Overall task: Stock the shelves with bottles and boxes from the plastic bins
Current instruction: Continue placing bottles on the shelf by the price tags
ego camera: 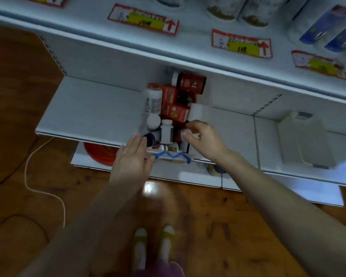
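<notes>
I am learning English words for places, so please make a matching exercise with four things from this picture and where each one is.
Things:
1. right hand
2. left hand
3. white jug
4. red boxes

Places:
A. alone on the shelf, at the right
B. flat on the bin's near left corner
C. inside the bin, towards the back
D. closed on a small white-capped bottle in the bin

Pairs: 1-D, 2-B, 3-A, 4-C
</notes>
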`<state>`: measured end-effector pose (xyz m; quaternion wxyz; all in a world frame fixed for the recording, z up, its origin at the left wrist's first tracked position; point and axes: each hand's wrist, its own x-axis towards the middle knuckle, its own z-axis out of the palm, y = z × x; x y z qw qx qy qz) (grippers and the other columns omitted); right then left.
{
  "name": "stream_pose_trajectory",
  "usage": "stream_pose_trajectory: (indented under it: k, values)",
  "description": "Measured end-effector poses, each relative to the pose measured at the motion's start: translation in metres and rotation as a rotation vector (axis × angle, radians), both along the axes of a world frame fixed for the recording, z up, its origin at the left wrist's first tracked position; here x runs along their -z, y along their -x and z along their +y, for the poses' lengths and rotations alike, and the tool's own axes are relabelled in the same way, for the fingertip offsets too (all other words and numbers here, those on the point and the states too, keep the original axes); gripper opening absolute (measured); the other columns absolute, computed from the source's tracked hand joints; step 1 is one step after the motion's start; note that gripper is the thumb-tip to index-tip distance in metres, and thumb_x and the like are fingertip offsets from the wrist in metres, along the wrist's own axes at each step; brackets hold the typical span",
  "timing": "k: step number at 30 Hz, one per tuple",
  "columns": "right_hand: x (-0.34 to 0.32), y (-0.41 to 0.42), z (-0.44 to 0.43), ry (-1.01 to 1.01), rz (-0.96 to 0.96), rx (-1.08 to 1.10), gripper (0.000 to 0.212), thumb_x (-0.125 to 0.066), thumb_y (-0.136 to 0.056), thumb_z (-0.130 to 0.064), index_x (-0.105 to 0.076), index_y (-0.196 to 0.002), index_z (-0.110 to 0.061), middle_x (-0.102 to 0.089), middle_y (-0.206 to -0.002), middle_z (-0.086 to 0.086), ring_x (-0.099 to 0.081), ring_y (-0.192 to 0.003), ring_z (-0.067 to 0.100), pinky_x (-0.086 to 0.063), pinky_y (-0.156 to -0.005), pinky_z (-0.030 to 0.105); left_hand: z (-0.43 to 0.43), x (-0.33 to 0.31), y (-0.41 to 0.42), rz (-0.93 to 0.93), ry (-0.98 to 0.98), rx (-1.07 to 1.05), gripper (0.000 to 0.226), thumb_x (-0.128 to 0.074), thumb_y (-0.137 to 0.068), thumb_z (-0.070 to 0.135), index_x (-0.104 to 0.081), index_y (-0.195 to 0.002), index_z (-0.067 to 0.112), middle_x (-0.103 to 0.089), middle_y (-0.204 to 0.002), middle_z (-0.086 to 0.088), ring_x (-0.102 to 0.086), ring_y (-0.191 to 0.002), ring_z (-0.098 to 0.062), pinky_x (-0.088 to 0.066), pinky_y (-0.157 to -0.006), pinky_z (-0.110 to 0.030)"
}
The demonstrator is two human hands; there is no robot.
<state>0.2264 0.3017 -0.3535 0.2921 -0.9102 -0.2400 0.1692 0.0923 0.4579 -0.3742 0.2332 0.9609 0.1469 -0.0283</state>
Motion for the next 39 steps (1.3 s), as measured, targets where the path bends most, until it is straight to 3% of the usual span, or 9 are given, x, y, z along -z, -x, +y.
stream_pose_trajectory:
  k: [4,7,11,16,23,27,29,35,39]
  values:
    - [0.051,-0.023,0.024,0.080,0.017,-0.043,0.041,-0.056,-0.091,-0.023,-0.049,-0.127,-0.005,-0.056,-0.123,0.014,-0.051,-0.113,0.026,-0.031,-0.076,0.016,0.014,0.035,-0.024,-0.008,0.011,-0.034,0.055,-0.041,-0.097,0.032,-0.027,-0.145,0.007,-0.018,-0.155,-0.008,-0.013,-0.143,-0.019,-0.008,-0.115,-0.034]
    - [0.068,-0.044,0.048,0.045,0.044,-0.025,0.041,-0.056,-0.091,-0.027,-0.047,-0.127,-0.012,-0.053,-0.126,0.008,-0.051,-0.114,0.022,-0.036,-0.085,0.020,0.020,0.055,-0.030,-0.016,0.016,-0.040,0.057,-0.035,-0.096,0.037,-0.031,-0.142,0.003,-0.021,-0.153,-0.011,-0.023,-0.141,-0.024,-0.013,-0.113,-0.035]
    - [0.078,-0.074,0.085,-0.055,-0.004,-0.048,0.031,-0.058,-0.090,-0.026,-0.052,-0.114,-0.007,-0.058,-0.111,0.004,-0.054,-0.101,0.016,-0.039,-0.079,0.020,0.023,0.065,-0.027,-0.032,-0.025,0.015,0.064,-0.027,-0.092,0.044,-0.046,-0.132,-0.002,-0.037,-0.145,-0.018,-0.046,-0.127,-0.032,-0.026,-0.103,-0.044]
    - [0.090,-0.091,0.118,-0.090,0.091,0.062,0.040,-0.059,-0.088,-0.029,-0.047,-0.116,-0.003,-0.059,-0.110,0.008,-0.055,-0.092,0.014,-0.041,-0.073,0.023,0.024,0.064,-0.031,-0.026,-0.059,-0.021,0.058,-0.039,-0.093,0.042,-0.042,-0.137,0.004,-0.030,-0.150,-0.013,-0.040,-0.132,-0.028,-0.020,-0.106,-0.037]
    - [0.103,-0.092,0.139,-0.170,0.178,0.238,0.050,-0.065,-0.085,-0.024,-0.041,-0.123,0.000,-0.054,-0.122,0.011,-0.052,-0.112,0.021,-0.038,-0.081,0.022,0.023,0.064,-0.031,-0.036,-0.066,-0.037,0.056,-0.043,-0.094,0.037,-0.038,-0.140,0.006,-0.027,-0.152,-0.010,-0.036,-0.135,-0.024,-0.014,-0.107,-0.032]
    - [0.103,-0.088,0.133,-0.236,0.199,0.313,0.054,-0.067,-0.083,-0.023,-0.041,-0.126,-0.004,-0.053,-0.124,0.008,-0.052,-0.113,0.019,-0.036,-0.076,0.014,0.024,0.066,-0.031,-0.020,-0.080,-0.036,0.055,-0.043,-0.094,0.038,-0.041,-0.138,0.005,-0.029,-0.151,-0.011,-0.037,-0.135,-0.023,-0.014,-0.106,-0.032]
    - [0.097,-0.083,0.121,-0.275,0.179,0.322,0.058,-0.067,-0.083,-0.024,-0.038,-0.129,-0.005,-0.052,-0.118,0.002,-0.051,-0.108,0.013,-0.035,-0.077,0.010,0.024,0.065,-0.030,-0.013,-0.088,-0.030,0.054,-0.045,-0.093,0.036,-0.044,-0.135,0.003,-0.033,-0.148,-0.014,-0.041,-0.132,-0.026,-0.017,-0.104,-0.034]
    - [0.069,-0.072,0.067,-0.293,0.133,0.311,0.052,-0.070,-0.081,-0.025,-0.041,-0.120,-0.005,-0.051,-0.102,-0.005,-0.052,-0.090,0.007,-0.039,-0.056,-0.002,0.021,0.062,-0.031,-0.057,-0.085,-0.038,0.049,-0.056,-0.090,0.025,-0.048,-0.131,-0.002,-0.038,-0.143,-0.021,-0.039,-0.132,-0.034,-0.022,-0.106,-0.044]
    - [0.049,-0.065,0.034,-0.300,0.104,0.342,0.056,-0.071,-0.079,-0.027,-0.041,-0.123,-0.009,-0.056,-0.111,-0.001,-0.053,-0.094,0.007,-0.043,-0.065,0.006,0.013,0.055,-0.039,-0.083,-0.099,-0.005,0.044,-0.057,-0.084,0.017,-0.055,-0.120,-0.007,-0.050,-0.130,-0.028,-0.048,-0.122,-0.042,-0.037,-0.098,-0.053]
